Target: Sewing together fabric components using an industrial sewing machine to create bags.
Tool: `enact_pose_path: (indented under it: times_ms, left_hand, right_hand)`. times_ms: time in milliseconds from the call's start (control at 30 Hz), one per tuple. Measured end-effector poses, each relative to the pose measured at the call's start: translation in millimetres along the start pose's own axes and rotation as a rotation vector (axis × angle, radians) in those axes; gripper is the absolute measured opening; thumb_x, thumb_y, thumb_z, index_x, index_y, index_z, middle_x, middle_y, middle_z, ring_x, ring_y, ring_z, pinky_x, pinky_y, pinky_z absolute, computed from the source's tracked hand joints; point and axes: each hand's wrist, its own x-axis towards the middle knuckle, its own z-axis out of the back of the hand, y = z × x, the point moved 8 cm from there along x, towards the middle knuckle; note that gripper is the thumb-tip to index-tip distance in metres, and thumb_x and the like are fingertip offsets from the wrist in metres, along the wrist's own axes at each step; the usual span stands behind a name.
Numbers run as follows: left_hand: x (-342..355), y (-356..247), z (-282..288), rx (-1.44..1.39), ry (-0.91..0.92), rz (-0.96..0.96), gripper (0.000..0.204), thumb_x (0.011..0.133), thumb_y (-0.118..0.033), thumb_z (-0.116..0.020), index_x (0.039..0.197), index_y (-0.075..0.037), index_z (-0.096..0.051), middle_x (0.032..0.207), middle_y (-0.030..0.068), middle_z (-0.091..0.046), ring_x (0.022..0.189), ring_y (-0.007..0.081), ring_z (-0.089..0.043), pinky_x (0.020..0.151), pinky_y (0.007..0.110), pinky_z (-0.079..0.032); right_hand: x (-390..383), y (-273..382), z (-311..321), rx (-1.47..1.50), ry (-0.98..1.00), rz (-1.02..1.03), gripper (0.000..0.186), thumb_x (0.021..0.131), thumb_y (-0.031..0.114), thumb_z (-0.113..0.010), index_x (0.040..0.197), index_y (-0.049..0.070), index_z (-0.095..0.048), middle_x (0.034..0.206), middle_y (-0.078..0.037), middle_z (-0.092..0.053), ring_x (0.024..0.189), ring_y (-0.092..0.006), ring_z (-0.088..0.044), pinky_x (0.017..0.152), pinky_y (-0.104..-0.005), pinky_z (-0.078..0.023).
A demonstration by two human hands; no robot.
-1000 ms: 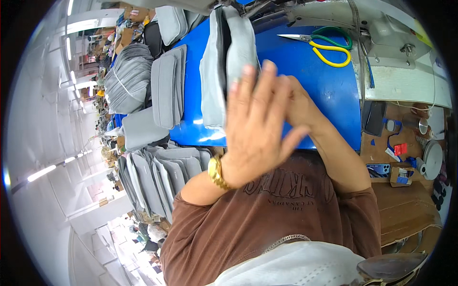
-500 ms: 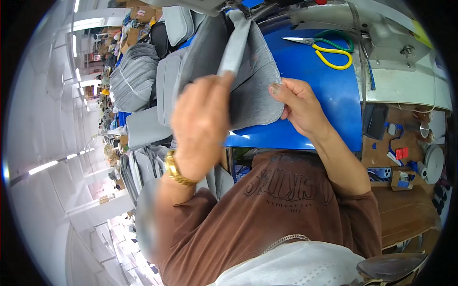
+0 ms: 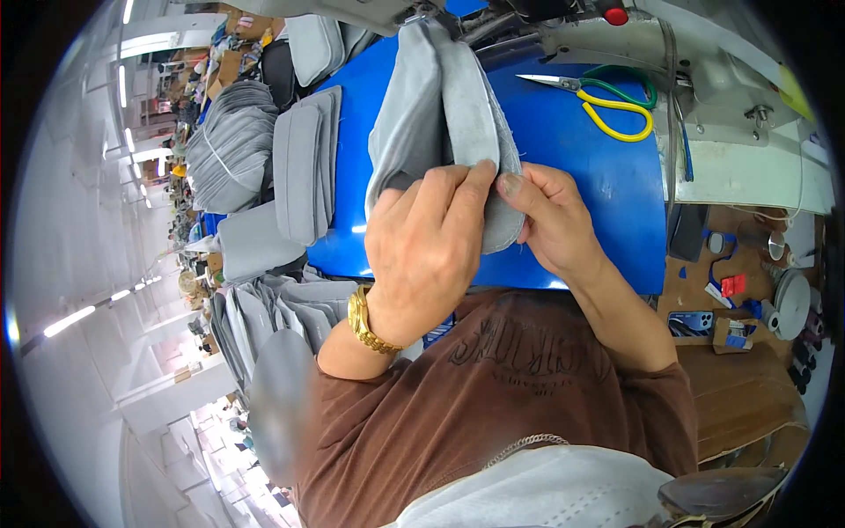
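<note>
1. In the head view, the folded grey fabric piece (image 3: 471, 110) lies over the blue work surface (image 3: 585, 198), its far end reaching up to the metal machine part (image 3: 421, 19) at the top. Perhaps that end is held there; I cannot tell whether it is clamped.

2. The right hand (image 3: 556, 216) grasps the right edge of the fabric between thumb and fingers, probably so that this edge does not slip.

3. The left hand (image 3: 427, 242) rests with bent fingers on the near part, fingertips at the raised flap, probably for guiding its layers. The thumb is hidden, so I cannot tell whether it grips.

4. The scissors (image 3: 575, 84) lie open to the right of the fabric, apart from it, likely to be within easy reach.

5. On the left are a flat grey stack (image 3: 304, 172) and a tied grey bundle (image 3: 227, 150); the tie seems to prevent spreading.
</note>
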Motion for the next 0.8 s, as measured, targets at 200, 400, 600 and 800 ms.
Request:
enact_pose_path:
  times_ms: [200, 400, 600, 800]
  left_hand:
    - [18.0, 16.9, -6.5, 0.007, -0.018, -0.048, 0.030, 0.079, -0.007, -0.062, 0.108, -0.006, -0.068, 0.090, 0.0010, -0.063, 0.072, 0.0147, -0.059, 0.061, 0.031, -0.039]
    - [37.9, 31.5, -16.5, -0.002, -0.016, -0.080, 0.028, 0.079, -0.007, -0.062, 0.106, -0.006, -0.068, 0.087, 0.0013, -0.062, 0.071, 0.0162, -0.059, 0.062, 0.031, -0.039]
    - [54.2, 48.1, -26.3, -0.028, -0.018, -0.094, 0.020, 0.086, -0.004, -0.064, 0.104, -0.009, -0.069, 0.087, 0.0032, -0.066, 0.071, 0.0224, -0.061, 0.064, 0.033, -0.042]
    - [62.6, 58.7, -35.9, -0.001, 0.023, -0.084, 0.028, 0.076, -0.007, -0.064, 0.104, -0.005, -0.067, 0.087, 0.0048, -0.062, 0.078, 0.0215, -0.061, 0.067, 0.035, -0.041]
  right_hand:
    - [21.4, 8.7, 4.7, 0.041, -0.028, 0.029, 0.024, 0.099, 0.025, -0.060, 0.083, 0.009, -0.065, 0.071, 0.006, -0.056, 0.059, 0.0001, -0.048, 0.050, -0.0150, -0.040]
    - [46.3, 15.8, 10.1, 0.021, -0.103, 0.058, 0.025, 0.098, 0.026, -0.061, 0.079, 0.010, -0.063, 0.070, 0.006, -0.054, 0.058, 0.0000, -0.047, 0.051, -0.0157, -0.039]
    - [70.5, 18.0, 16.2, -0.023, -0.136, 0.074, 0.025, 0.097, 0.025, -0.062, 0.077, 0.010, -0.061, 0.067, 0.006, -0.053, 0.058, -0.0020, -0.048, 0.053, -0.0176, -0.039]
    - [78.6, 41.6, 18.3, -0.301, -0.162, 0.163, 0.032, 0.094, 0.025, -0.066, 0.068, 0.006, -0.059, 0.063, 0.002, -0.056, 0.058, -0.0055, -0.054, 0.054, -0.0206, -0.042]
